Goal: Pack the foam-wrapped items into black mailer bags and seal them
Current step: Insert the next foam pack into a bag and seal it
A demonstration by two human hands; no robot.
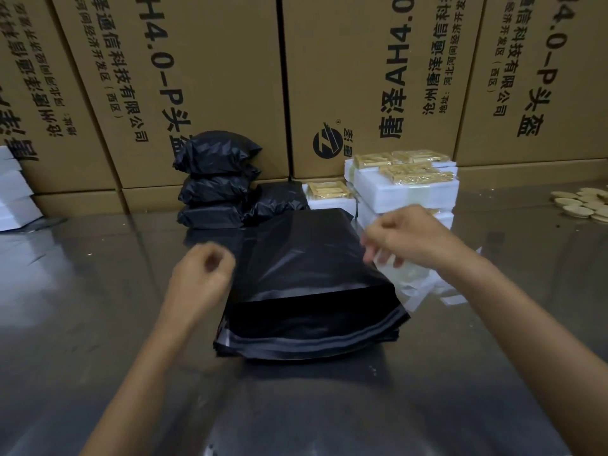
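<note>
1. Lying flat mid-table: stack of black mailer bags (309,291), top bag's mouth toward the person.
2. Left hand (200,274) beside the stack, fingers curled, holding nothing.
3. Right hand (404,238) pinches a white strip (386,258), blurred.
4. Foam-wrapped items (404,189) stacked behind; sealed black bags (214,182) piled left.

Printed cardboard boxes (362,77) behind shiny table (98,291); pale oval discs (589,204) far right.

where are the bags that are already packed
The packed bags are stacked at the back of the table, left of centre, against the cardboard boxes and left of the white foam blocks.
</note>
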